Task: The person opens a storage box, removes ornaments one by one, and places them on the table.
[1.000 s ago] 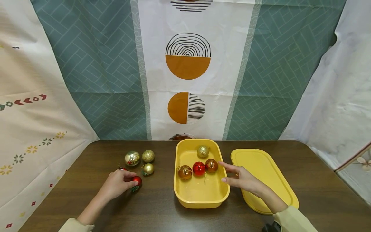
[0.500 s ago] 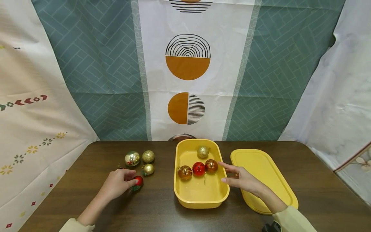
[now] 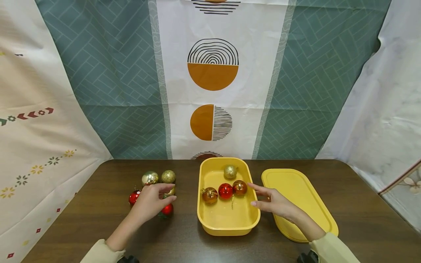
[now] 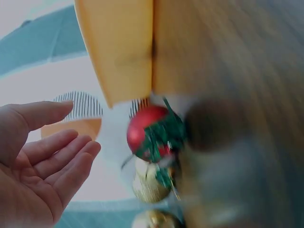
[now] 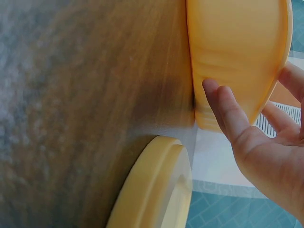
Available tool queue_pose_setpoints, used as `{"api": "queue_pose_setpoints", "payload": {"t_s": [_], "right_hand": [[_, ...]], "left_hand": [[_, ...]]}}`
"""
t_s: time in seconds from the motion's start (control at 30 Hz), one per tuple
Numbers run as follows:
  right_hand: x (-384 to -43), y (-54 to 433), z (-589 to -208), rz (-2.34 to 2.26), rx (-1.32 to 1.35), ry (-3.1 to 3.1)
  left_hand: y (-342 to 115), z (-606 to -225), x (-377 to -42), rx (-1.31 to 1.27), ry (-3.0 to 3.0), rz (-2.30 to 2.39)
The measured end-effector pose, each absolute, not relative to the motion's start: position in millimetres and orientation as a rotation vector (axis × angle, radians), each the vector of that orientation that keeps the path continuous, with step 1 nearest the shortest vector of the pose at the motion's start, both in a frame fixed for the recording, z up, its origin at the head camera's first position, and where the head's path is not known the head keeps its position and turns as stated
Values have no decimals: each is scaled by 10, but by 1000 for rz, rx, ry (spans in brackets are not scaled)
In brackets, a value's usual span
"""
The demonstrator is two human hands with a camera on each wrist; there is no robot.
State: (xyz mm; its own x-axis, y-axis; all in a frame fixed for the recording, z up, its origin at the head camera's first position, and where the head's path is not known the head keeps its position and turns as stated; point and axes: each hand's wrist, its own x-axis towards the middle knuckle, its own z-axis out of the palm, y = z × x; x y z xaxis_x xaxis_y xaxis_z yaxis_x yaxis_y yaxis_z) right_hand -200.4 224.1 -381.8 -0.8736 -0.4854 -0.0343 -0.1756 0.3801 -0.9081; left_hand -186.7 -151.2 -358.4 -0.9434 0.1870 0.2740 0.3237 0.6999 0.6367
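My left hand [image 3: 151, 202] is raised over the ornaments on the left, thumb and fingers parted around nothing. Below its fingertips a matte red Christmas ball [image 3: 167, 209] with green trim sits on the table; the left wrist view shows this red ball [image 4: 147, 130] apart from the fingers. A shiny red ball [image 3: 133, 197] is partly hidden behind the hand. My right hand [image 3: 276, 204] rests at the right rim of the yellow bin [image 3: 227, 231], fingers loosely extended along its outer wall. Inside lie a red ball [image 3: 225, 191], two amber balls [image 3: 239, 187] and a gold glitter ball [image 3: 230, 171].
Behind the left hand are a shiny gold ball [image 3: 150, 178], a gold glitter ball [image 3: 168, 176] and a small gold ball [image 3: 171, 191], mostly covered. A yellow lid [image 3: 300, 197] lies flat right of the bin, under the right forearm. Curtains hang beyond the table's back edge.
My left hand has let go of the matte red ball and lifted to the right. The ball has shifted a little rightward. The right hand and bin stay put.
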Motion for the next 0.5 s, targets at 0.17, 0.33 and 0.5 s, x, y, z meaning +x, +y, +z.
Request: {"api": "queue_pose_setpoints", "payload": {"t_s": [0.17,0.33,0.5], "right_hand": [[-2004,2244,-3828,-1507,-589,2331],[-2010,2245,-3837,-1509,-588,2329],[-2015,2249,-3846,-1511,-582,2326]], "left_hand": [[-1277,-3550,-1908,-468,-2690,-1065],[-1036,-3537,-1959,-549,-2669,-1061],[-825,-3523,-2014,-659,-2662,-1013]]}}
